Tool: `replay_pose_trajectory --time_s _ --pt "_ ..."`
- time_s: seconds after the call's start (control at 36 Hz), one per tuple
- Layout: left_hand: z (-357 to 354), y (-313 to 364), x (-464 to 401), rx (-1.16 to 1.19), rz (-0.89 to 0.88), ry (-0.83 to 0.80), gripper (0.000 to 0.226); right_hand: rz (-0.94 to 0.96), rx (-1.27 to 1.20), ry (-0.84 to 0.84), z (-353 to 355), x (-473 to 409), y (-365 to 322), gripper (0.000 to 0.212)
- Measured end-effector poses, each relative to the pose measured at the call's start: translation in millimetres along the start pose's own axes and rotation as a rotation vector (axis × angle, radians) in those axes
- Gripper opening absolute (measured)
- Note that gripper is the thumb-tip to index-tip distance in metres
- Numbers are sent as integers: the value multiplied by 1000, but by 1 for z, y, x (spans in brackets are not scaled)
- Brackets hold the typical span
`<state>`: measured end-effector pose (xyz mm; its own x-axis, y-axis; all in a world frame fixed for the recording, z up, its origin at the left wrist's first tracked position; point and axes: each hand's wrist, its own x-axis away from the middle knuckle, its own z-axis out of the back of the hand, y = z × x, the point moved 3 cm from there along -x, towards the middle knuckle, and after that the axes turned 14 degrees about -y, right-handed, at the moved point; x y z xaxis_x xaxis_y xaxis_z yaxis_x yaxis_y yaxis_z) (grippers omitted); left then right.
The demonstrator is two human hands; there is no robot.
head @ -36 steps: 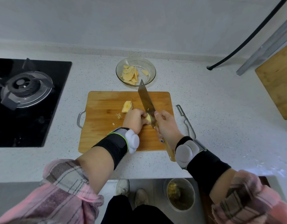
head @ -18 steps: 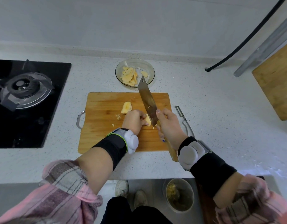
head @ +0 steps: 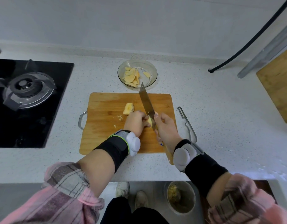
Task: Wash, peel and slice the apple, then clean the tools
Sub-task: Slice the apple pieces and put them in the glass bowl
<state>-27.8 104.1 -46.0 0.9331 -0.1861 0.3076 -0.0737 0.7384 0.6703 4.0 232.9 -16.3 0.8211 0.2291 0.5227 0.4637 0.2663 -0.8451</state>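
**Me:** Fingers first! On my left hand (head: 134,122) they are curled over a peeled apple piece (head: 149,122), pressing it down on the cutting board (head: 105,126). The fingers of my right hand (head: 166,129) are wrapped tight round the handle of the knife (head: 146,102), with one finger up beside the blade.

**Friend:** Why do you curl your left fingers like that?

**Me:** So the tips are tucked away from the blade. It sits right next to them, touching the apple piece. The piece is round and could roll, so I hold it hard.

**Friend:** Where is the rest of the apple?

**Me:** One more chunk (head: 128,108) waits on the board, just beyond my left hand. The slices (head: 131,76) I have cut are in the glass bowl (head: 153,70), just behind the board, so it is easy to drop them in.

**Friend:** What is that metal thing?

**Me:** The peeler (head: 187,125). It lies on the counter (head: 220,118) beside the board, out of the way. I think the peeling is done, because the apple has no skin.

**Friend:** Are you nearly finished?

**Me:** I think so. I need to cut these two pieces, then wash the tools. I must go slow, because the blade is so close to my fingers.
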Motion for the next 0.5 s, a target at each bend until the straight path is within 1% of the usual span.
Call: replay_pose_trajectory --time_s 0.17,0.28,0.39,0.5 --pt "1 1 0 19 -8 -19 28 -9 -28 36 5 1 1 35" --pt "2 1 0 33 -7 -17 21 14 -38 31 8 6 -4 36" --pt "2 0 1 74 -3 9 32 45 -51 21 10 12 -11 35" --pt "2 -2 1 123 0 3 30 58 -62 9 10 14 -12 33"
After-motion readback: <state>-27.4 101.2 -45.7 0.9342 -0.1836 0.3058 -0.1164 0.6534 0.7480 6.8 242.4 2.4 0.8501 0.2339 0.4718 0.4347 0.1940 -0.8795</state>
